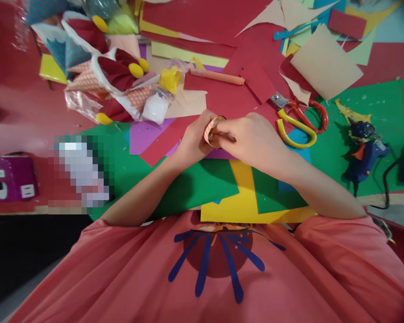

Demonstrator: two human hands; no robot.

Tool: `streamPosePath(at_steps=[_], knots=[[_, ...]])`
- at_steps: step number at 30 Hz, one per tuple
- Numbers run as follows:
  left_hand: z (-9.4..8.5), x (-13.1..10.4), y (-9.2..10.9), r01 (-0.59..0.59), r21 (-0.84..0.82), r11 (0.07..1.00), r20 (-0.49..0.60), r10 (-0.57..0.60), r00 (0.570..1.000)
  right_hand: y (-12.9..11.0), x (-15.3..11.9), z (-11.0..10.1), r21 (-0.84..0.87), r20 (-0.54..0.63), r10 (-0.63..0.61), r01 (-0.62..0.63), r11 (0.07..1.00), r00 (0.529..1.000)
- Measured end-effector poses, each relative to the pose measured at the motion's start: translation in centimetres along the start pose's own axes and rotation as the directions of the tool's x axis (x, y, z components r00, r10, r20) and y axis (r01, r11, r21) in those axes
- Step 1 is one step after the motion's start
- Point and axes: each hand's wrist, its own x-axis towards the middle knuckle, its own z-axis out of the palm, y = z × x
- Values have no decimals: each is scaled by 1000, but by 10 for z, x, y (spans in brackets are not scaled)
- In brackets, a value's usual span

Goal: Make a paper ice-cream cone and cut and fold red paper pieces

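Observation:
A small curled piece with an orange-and-white pattern, bent into a ring or cone, sits between both hands above the table's middle. My left hand is wrapped round its left side. From the right, my right hand has its fingers bent into the opening, pressed together at the piece's rim; the fingertips are partly hidden. Just beyond the hands lie an orange marker and red paper. Scissors with red and yellow handles rest to the right of my right hand.
Patterned cones with white trim and yellow ovals lie at the upper left. A blue glue gun with a cord is at the right. Green sheets, a beige sheet and paper scraps cover the table. A purple box stands far left.

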Motion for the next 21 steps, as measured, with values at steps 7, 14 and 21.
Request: streamPosePath(at_steps=[7, 14, 21], knots=[[-1, -3, -1, 35, 48, 998, 48, -38, 998, -2, 1, -5, 136, 108, 4, -19, 991, 994], [-1, -5, -4, 54, 121, 991, 34, -59, 998, 0, 4, 11, 106, 27, 44, -47, 993, 999], [-1, -3, -6, 21, 157, 987, -1, -21, 1000, 3, 8, 12, 312, 21, 11, -17, 950, 1000]])
